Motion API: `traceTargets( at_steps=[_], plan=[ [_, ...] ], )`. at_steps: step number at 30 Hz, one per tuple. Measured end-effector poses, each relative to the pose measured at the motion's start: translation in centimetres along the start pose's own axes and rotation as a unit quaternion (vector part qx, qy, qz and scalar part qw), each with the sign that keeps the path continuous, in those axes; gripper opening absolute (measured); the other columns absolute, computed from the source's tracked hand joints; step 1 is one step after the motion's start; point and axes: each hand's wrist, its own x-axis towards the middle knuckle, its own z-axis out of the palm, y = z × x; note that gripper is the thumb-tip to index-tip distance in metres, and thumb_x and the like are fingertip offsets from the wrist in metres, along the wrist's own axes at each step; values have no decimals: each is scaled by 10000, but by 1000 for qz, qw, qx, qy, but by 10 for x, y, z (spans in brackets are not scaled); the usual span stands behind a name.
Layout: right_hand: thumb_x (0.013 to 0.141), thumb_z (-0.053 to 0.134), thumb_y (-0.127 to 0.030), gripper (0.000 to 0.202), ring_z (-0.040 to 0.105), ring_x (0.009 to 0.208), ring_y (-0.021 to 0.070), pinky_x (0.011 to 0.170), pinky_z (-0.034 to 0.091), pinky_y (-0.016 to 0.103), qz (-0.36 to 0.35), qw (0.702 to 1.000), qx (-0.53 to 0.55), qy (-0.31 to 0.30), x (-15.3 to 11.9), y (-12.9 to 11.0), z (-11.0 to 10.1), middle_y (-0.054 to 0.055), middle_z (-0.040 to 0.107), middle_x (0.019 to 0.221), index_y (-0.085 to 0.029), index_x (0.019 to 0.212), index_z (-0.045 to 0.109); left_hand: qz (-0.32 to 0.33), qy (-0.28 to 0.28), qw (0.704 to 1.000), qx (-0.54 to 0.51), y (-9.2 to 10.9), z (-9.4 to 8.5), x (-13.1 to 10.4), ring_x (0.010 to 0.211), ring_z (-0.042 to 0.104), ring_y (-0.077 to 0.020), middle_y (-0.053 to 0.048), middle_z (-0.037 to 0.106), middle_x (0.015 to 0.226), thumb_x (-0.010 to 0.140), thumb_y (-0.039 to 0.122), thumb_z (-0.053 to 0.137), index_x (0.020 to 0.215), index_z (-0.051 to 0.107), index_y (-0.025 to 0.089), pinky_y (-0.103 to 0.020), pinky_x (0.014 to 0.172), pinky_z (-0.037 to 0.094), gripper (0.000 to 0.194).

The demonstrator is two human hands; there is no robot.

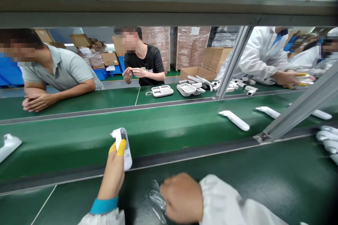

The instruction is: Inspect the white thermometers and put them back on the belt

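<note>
My left hand (116, 158), with yellow covers on its fingertips, grips a white handheld thermometer (127, 153) over the near edge of the green conveyor belt (169, 130). The thermometer's nozzle points left and its dark display faces up. Low in the middle, my right hand (182, 197) is closed over the near green table (237, 175), against a crumpled clear plastic bag (157, 200). Its fingertips are hidden under the hand.
More white thermometers lie on the belt, at the left (9, 146) and right (235, 120). A slanted metal post (298, 112) stands at right; a beam (169, 19) crosses above. Across the belt are white trays (162, 91) and several people. White devices (329, 139) sit at far right.
</note>
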Motion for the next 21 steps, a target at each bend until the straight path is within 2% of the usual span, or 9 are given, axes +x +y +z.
traceTargets(
  at_steps=[1, 2, 5, 9, 12, 15, 18, 20, 21],
  plan=[
    [632, 610, -191, 35, 587, 538, 187, 481, 305, 280, 11, 998, -21, -49, -2, -8, 11, 55, 689, 673, -188, 666, 616, 9, -15, 999, 33, 2, -3, 13, 780, 606, -214, -46, 641, 852, 798, 635, 511, 1120, 593, 164, -324, 714, 494, 576],
    [631, 618, -171, 22, 599, 527, 197, 478, 304, 286, 48, 996, -46, -59, -3, -15, 21, 62, 696, 656, -179, 648, 629, 16, -27, 998, 62, 3, -3, 26, 759, 603, -218, -46, 638, 821, 787, 614, 533, 1083, 610, 151, -329, 705, 491, 556],
    [694, 665, -280, 105, 627, 544, 184, 453, 254, 270, -25, 999, -18, -31, -3, -18, 31, 36, 723, 691, -190, 642, 648, 20, -32, 993, 116, 1, 16, 65, 833, 614, -263, -72, 650, 831, 791, 497, 564, 1018, 639, 138, -377, 778, 484, 431],
    [763, 689, -396, 272, 613, 546, 125, 420, 157, 246, -84, 996, 27, 16, -3, 1, 25, -40, 693, 634, -212, 573, 623, 10, -8, 982, 190, -8, 60, 103, 1172, 518, -315, -135, 635, 1092, 818, 346, 600, 1075, 634, 132, -500, 1017, 365, 336],
    [761, 705, -352, 250, 561, 519, 85, 405, 167, 212, -107, 990, 90, 16, -2, 12, 25, -84, 624, 590, -228, 566, 608, -8, 13, 975, 220, -14, 78, 116, 1335, 370, -342, -174, 524, 1324, 805, 362, 652, 1187, 591, 111, -584, 1101, 239, 461],
    [724, 731, -353, 257, 486, 481, 70, 420, 218, 181, -89, 982, 164, -13, 2, 19, 25, -91, 529, 538, -224, 566, 575, 2, 10, 978, 208, -19, 69, 114, 1381, 319, -348, -228, 479, 1389, 826, 462, 592, 1283, 543, 51, -508, 1140, 233, 616],
    [698, 751, -357, 247, 484, 518, 67, 489, 309, 165, -22, 960, 273, -54, 7, 27, 22, -85, 513, 557, -208, 622, 569, 31, 28, 983, 181, -29, 40, 99, 1378, 347, -307, -197, 488, 1409, 878, 504, 446, 1326, 527, 67, -416, 1151, 252, 632],
    [725, 725, -340, 221, 492, 540, 69, 518, 345, 165, 37, 928, 369, -35, 11, 32, 23, -73, 527, 583, -194, 670, 569, 45, 56, 983, 166, -37, 19, 85, 1342, 405, -289, -163, 506, 1403, 887, 474, 401, 1338, 522, 96, -405, 1143, 277, 601],
    [748, 700, -332, 203, 487, 539, 69, 517, 351, 166, 65, 909, 412, -2, 13, 33, 24, -69, 525, 586, -188, 692, 568, 49, 65, 984, 157, -41, 10, 78, 1301, 458, -278, -152, 531, 1381, 888, 457, 387, 1342, 517, 106, -398, 1120, 321, 589]
  ],
)
